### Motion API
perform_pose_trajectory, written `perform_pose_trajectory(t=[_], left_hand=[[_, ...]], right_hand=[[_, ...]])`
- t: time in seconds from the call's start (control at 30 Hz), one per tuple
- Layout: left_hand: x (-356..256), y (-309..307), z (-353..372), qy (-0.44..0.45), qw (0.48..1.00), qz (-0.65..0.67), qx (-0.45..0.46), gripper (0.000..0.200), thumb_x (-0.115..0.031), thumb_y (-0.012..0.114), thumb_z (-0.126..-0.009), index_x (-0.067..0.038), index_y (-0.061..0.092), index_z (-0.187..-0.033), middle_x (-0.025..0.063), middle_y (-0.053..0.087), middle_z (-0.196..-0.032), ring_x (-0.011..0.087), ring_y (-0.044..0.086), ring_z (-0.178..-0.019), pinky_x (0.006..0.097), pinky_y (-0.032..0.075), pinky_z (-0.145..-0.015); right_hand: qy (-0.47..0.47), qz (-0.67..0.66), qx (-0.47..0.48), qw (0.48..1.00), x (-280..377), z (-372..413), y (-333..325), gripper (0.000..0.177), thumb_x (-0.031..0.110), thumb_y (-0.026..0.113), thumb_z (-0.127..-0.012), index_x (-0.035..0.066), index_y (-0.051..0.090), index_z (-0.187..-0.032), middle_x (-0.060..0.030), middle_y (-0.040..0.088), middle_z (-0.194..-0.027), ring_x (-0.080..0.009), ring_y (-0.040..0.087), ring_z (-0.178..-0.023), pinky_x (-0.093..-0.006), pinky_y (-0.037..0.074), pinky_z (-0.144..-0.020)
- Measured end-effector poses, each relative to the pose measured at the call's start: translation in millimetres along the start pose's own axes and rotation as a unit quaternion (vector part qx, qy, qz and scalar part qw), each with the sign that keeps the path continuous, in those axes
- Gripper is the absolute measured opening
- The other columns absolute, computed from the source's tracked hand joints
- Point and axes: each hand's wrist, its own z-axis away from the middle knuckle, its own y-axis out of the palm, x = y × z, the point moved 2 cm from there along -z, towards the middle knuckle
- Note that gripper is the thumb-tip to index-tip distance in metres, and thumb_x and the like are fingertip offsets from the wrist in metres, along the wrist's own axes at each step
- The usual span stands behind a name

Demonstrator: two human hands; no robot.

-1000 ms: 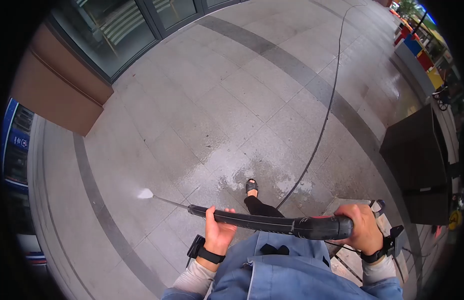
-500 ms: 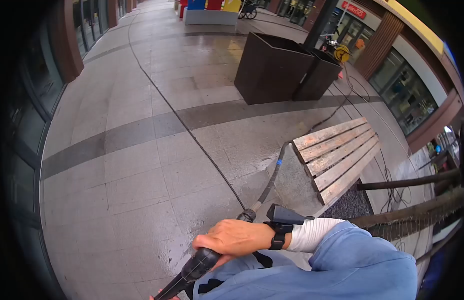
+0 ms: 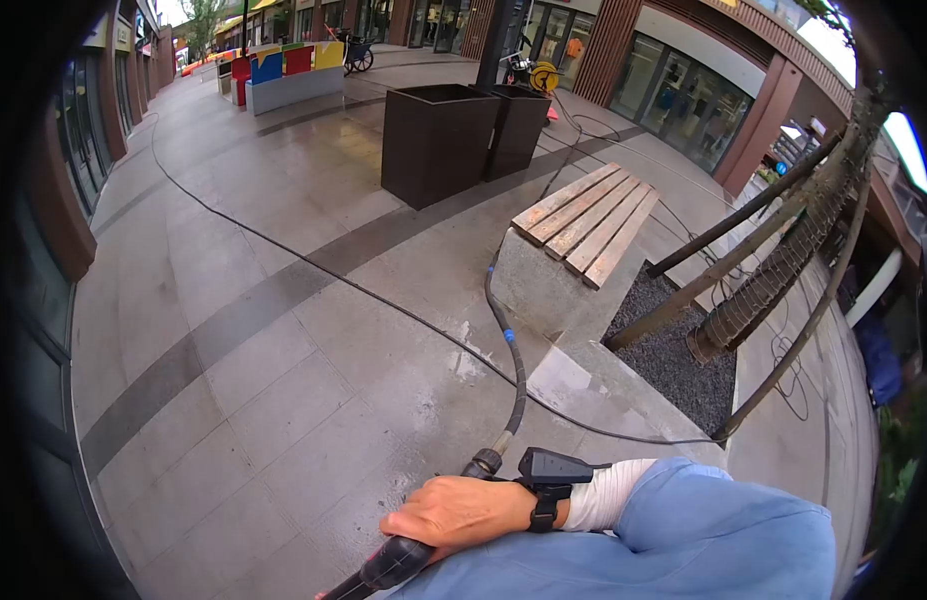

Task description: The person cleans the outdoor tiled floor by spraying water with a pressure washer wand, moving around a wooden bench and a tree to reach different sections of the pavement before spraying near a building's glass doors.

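Nearer the wearer than the slatted bench, one right hand wraps one spray gun. The gun's front is cut off below, leaving a sliver of the left hand; its grip I cannot tell. One blue-banded hose is lost behind the bench. Beyond stand two planters, one partly hidden. Open paving lies left; one gravel tree pit edges the right.

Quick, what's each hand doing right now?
Left hand: cannot be told; not clearly in view.
Right hand: closed, holding the black sprayer handle.
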Motion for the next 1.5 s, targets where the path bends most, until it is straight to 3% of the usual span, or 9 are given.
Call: perform_pose_trajectory(t=[0.47,0.57,0.67,0.8,0.93,1.13,1.27,1.33,1.5], left_hand=[[-53.2,-196.6,206.4,-0.045,0.909,-0.265,0.318,0.041,-0.005,0.06,-0.076,0.003,0.035,-0.107,0.0082,0.051,-0.089,0.0138,0.05,-0.08,0.0273,0.044,-0.074],[-75.7,-198.3,284.9,-0.36,0.929,-0.066,0.061,0.022,-0.028,0.052,-0.081,-0.006,0.051,-0.081,0.0044,0.053,-0.07,0.0164,0.053,-0.065,0.028,0.046,-0.058],[-74.0,-269.5,300.3,-0.387,0.899,-0.126,0.162,0.028,-0.034,0.048,-0.081,-0.009,0.051,-0.07,0.0035,0.051,-0.062,0.0165,0.051,-0.056,0.0289,0.044,-0.05],[-75.1,-343.7,339.2,-0.142,0.867,-0.297,0.375,0.027,-0.033,0.049,-0.081,-0.008,0.05,-0.071,0.0039,0.052,-0.064,0.0152,0.049,-0.056,0.0271,0.043,-0.05],[-108.5,-409.7,411.2,-0.348,0.903,-0.191,0.163,0.026,-0.032,0.05,-0.081,-0.008,0.049,-0.07,0.0024,0.052,-0.067,0.015,0.051,-0.061,0.0266,0.045,-0.053],[-95.4,-521.0,521.6,-0.425,0.847,-0.257,0.19,0.028,-0.033,0.051,-0.081,-0.005,0.052,-0.079,0.0049,0.055,-0.07,0.0161,0.053,-0.068,0.0299,0.047,-0.063],[-51.9,-553.8,617.6,-0.05,0.667,-0.472,0.574,0.032,-0.032,0.052,-0.082,-0.003,0.045,-0.095,0.0067,0.053,-0.081,0.0166,0.052,-0.075,0.0321,0.047,-0.071],[-4.7,-580.4,675.5,-0.492,0.738,-0.283,0.365,0.031,-0.028,0.056,-0.08,-0.003,0.045,-0.094,0.007,0.052,-0.085,0.0183,0.051,-0.081,0.0355,0.047,-0.073],[96.0,-619.7,899.0,-0.524,0.727,-0.358,0.263,0.03,-0.034,0.055,-0.072,-0.009,0.041,-0.067,0.004,0.048,-0.058,0.0191,0.05,-0.056,0.0321,0.045,-0.055]], right_hand=[[0.221,0.027,-0.228,0.948,304.3,285.8,243.6,0.04,0.023,0.063,-0.072,0.004,0.04,-0.099,-0.0133,0.057,-0.076,-0.0302,0.058,-0.067,-0.0378,0.045,-0.056],[0.264,0.058,-0.229,0.935,390.2,328.3,257.7,0.036,0.022,0.061,-0.074,0.004,0.04,-0.098,-0.0113,0.056,-0.074,-0.0281,0.058,-0.066,-0.037,0.044,-0.056],[0.275,0.086,-0.25,0.924,470.5,356.4,297.8,0.032,0.02,0.058,-0.075,0.005,0.041,-0.096,-0.0092,0.052,-0.067,-0.0261,0.056,-0.063,-0.0349,0.043,-0.054],[0.315,0.144,-0.287,0.893,557.5,396.2,401.3,0.023,0.012,0.054,-0.075,0.003,0.042,-0.093,-0.0087,0.05,-0.064,-0.0251,0.055,-0.06,-0.0341,0.042,-0.053],[0.338,0.132,-0.287,0.887,657.7,416.2,472.6,0.016,0.007,0.049,-0.077,0.002,0.043,-0.091,-0.0088,0.05,-0.062,-0.0246,0.055,-0.059,-0.0335,0.042,-0.053],[0.427,0.113,-0.28,0.853,790.3,507.2,520.9,0.017,0.009,0.049,-0.078,0.002,0.041,-0.092,-0.0107,0.053,-0.065,-0.0262,0.057,-0.062,-0.0351,0.044,-0.054],[0.477,0.082,-0.327,0.812,866.1,613.2,572.9,0.016,0.01,0.048,-0.08,0.003,0.039,-0.091,-0.0129,0.054,-0.067,-0.0285,0.058,-0.064,-0.0374,0.046,-0.055],[0.509,0.094,-0.35,0.78,922.7,679.4,611.1,0.017,0.01,0.047,-0.08,0.003,0.039,-0.093,-0.0147,0.055,-0.07,-0.0298,0.058,-0.066,-0.0378,0.047,-0.057],[0.588,0.113,-0.467,0.651,1060.6,850.6,709.2,0.031,0.007,0.056,-0.072,0.003,0.039,-0.097,-0.0151,0.056,-0.074,-0.0307,0.058,-0.068,-0.0386,0.046,-0.059]])
